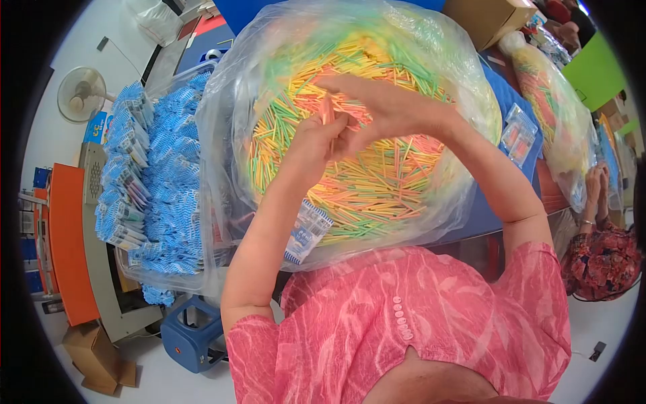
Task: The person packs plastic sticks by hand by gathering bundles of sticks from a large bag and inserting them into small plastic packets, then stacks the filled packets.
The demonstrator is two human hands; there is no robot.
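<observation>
A large clear plastic bag (pixel 222 135) lies spread wide, full of thin straw-like sticks (pixel 377 195) in yellow, green, orange and pink. Above the heap, my left hand (pixel 311 149) is closed around a small upright bundle of pink-orange sticks (pixel 328 111). My right hand (pixel 390 108) arches over from the right, slightly blurred, its fingers stretched out and thumb apart near the bundle. Whether it touches the bundle I cannot tell. Below my left wrist, a clear packet with blue-striped ends (pixel 307 232) rests at the bag's near edge.
At left, blue-and-white packets (pixel 171 168) fill a clear plastic bin (pixel 161 277). A blue stool (pixel 194 337) stands below it, beside a cardboard box (pixel 97 357). Another filled bag (pixel 548 108) lies at right, near a person in a patterned top (pixel 602 262). A fan (pixel 82 94) stands far left.
</observation>
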